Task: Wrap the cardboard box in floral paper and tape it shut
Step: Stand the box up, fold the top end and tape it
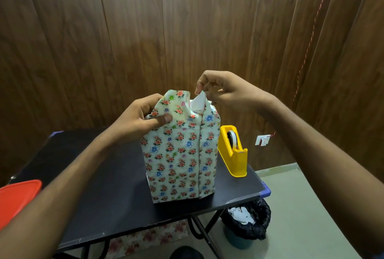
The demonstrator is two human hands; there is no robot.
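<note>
The box (180, 161) stands upright on the black table (99, 192), covered in cream floral paper with a vertical seam facing me. Loose paper sticks up above its top end. My left hand (137, 117) grips the upper left of the box, thumb pressing the front paper flap. Above the top right corner, my right hand (224, 90) pinches a raised paper edge whose white underside (198, 102) shows. A yellow tape dispenser (233, 152) stands just right of the box.
A red lid (16, 200) lies at the table's left front edge. A bin with a black liner (245, 225) stands on the floor under the table's right corner. More floral paper (145, 238) lies beneath the table. A wooden wall rises behind.
</note>
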